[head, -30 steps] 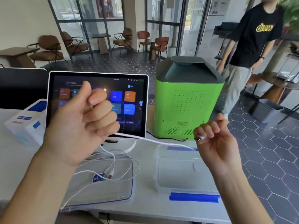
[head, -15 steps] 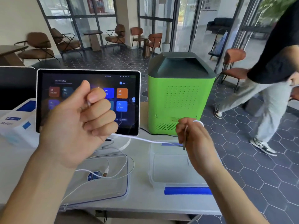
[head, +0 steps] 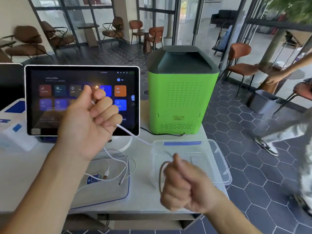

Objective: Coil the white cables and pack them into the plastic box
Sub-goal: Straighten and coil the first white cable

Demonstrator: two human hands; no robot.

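My left hand (head: pixel 91 122) is raised in front of the tablet, fist closed around a white cable (head: pixel 133 135) whose end pokes out beside the thumb. The cable slopes down to the right toward my right hand (head: pixel 184 184), which is blurred, closed on the cable's other part, with a loop showing at its left side. That hand hovers over the front of the clear plastic box (head: pixel 219 159) with a blue strip on its far rim. Other loose white cables (head: pixel 116 168) lie on the clear lid (head: pixel 104 193) at the left.
A tablet on a stand (head: pixel 50 81) and a green machine (head: pixel 182 102) stand at the back of the white table (head: pixel 143 196). A white and blue box (head: pixel 11 130) sits far left. A person (head: pixel 287 130) walks on the tiled floor at the right.
My right hand has dropped lower and nearer to me, carrying the cable over the box and forming a loop. The left hand stays raised. The person has walked further right.
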